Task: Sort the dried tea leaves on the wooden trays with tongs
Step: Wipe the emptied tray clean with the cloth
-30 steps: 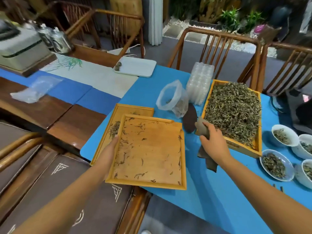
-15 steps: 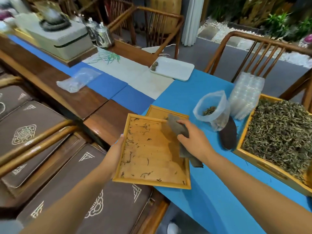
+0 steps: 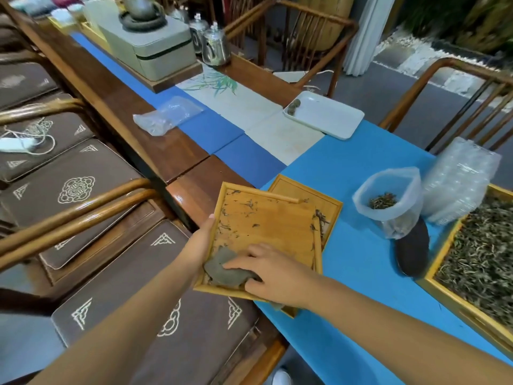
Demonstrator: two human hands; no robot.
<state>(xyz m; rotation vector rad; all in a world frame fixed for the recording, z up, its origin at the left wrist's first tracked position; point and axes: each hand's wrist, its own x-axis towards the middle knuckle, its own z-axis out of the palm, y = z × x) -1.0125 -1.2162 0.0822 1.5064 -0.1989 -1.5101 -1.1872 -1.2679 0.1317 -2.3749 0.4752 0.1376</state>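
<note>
A shallow wooden tray (image 3: 266,226) with a few scattered dried tea leaves is tilted over the table's left edge, lying partly on a second wooden tray (image 3: 330,201). My left hand (image 3: 201,243) grips the upper tray's left rim. My right hand (image 3: 266,270) presses a grey-brown cloth (image 3: 224,269) onto the near end of that tray, fingers mostly flat over it. At the far right stands a large wooden tray (image 3: 433,284) heaped with dried tea leaves (image 3: 480,259). No tongs are visible.
A plastic bag (image 3: 388,201) holding some tea leaves stands on the blue tablecloth (image 3: 361,259), with a dark oval object (image 3: 412,254) and stacked clear cups (image 3: 460,176) beside it. A white tray (image 3: 330,118) lies farther back. Cushioned chairs (image 3: 83,190) are on the left.
My right hand has carried the cloth from the big tea tray's side to the upper tray and dragged it down to the tray's near end. The view has swung left.
</note>
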